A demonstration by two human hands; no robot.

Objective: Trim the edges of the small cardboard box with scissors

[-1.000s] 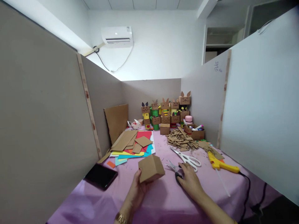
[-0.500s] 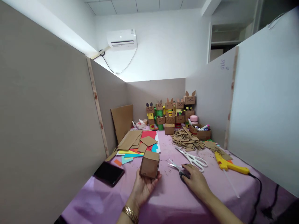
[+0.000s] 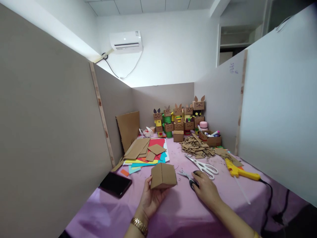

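A small brown cardboard box [image 3: 163,177] rests in my left hand [image 3: 152,201], which is closed around its lower side above the table. Its top faces show a seam down the middle. My right hand [image 3: 206,188] lies on the table with its fingers at the handles of black-handled scissors [image 3: 190,180], whose blades are slightly apart and point to the left. Just beyond that hand lie larger white-handled scissors [image 3: 204,168]. My right fingertips partly cover the black handles.
Cardboard sheets and coloured paper [image 3: 158,142] lie left of centre, with a black phone [image 3: 115,184] nearer. A heap of cardboard scraps [image 3: 195,148], a marker box [image 3: 213,140] and a yellow glue gun [image 3: 241,172] are on the right. Several cardboard animal figures [image 3: 178,114] stand behind.
My left hand has turned the cardboard box, so its seamed top now faces me. My right hand stays at the black-handled scissors. The view has shifted slightly.
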